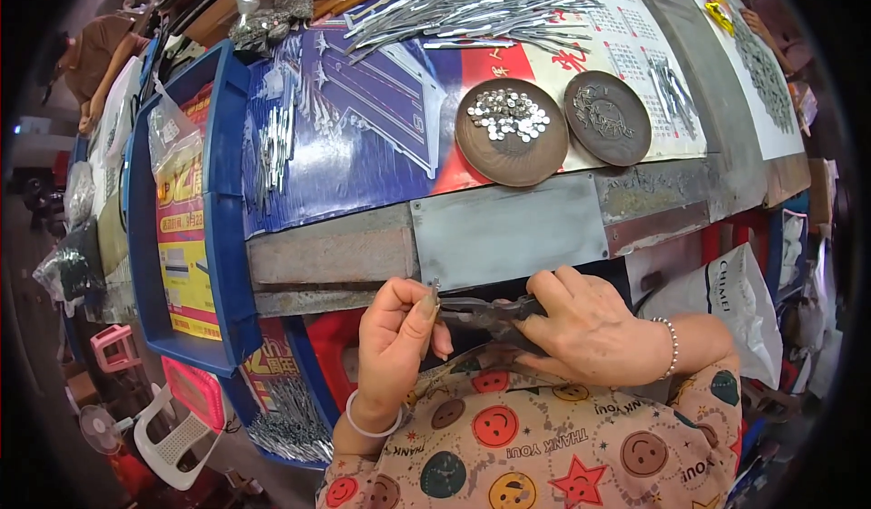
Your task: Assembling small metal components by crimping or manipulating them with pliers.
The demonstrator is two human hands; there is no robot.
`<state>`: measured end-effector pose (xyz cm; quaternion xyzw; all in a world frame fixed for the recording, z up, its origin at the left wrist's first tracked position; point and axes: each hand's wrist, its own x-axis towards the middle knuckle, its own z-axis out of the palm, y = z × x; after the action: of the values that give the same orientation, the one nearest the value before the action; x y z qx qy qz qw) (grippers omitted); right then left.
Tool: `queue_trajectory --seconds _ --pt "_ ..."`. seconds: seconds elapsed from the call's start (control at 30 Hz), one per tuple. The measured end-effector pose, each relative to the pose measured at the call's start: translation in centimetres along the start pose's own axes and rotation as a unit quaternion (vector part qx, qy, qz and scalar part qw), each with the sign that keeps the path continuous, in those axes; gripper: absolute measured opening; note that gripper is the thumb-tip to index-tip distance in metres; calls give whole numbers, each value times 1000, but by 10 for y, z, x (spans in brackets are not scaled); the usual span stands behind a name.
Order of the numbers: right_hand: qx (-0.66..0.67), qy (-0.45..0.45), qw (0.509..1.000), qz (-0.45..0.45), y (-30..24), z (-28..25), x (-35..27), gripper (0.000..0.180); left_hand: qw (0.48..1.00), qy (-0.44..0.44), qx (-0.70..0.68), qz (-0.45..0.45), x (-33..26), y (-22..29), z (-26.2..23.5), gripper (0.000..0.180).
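Below the bench edge, right hand [585, 327] gripping pliers [490, 311] — lying crosswise, nose leftward, left hand [395, 341] pinching small metal piece [435, 286].

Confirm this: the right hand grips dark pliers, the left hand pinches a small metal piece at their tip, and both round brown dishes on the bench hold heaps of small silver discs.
Not quite. In the head view only the left brown dish holds silver discs; the right brown dish holds none. The right hand does grip the pliers, and the left hand pinches the small metal piece.
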<state>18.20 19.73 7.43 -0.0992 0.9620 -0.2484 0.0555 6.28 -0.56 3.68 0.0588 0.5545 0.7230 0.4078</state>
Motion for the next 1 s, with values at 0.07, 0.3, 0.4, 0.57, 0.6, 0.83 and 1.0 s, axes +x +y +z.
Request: queue_trajectory --seconds 0.07,0.3,0.4,0.57,0.6,0.83,1.0 --pt "-15 11 1000 2 1 2 0 28 1000 1 0 0 0 0 1 12" --pt "-75 19 997 0 0 6 0 24 1000 14 15 13 2 -2 3 11" --pt "37 -6 999 22 4 -2 4 28 999 24 28 17 2 0 4 11" --pt "268 -184 945 43 11 -14 8 34 999 17 29 36 2 0 3 12" --pt "195 -121 973 31 8 -10 5 34 999 22 23 39 2 0 3 13" --pt "34 -11 999 6 3 4 0 30 999 9 6 38 1 -2 1 12" --pt "-4 14 1000 4 2 8 0 27 999 14 8 31 0 -1 2 11"
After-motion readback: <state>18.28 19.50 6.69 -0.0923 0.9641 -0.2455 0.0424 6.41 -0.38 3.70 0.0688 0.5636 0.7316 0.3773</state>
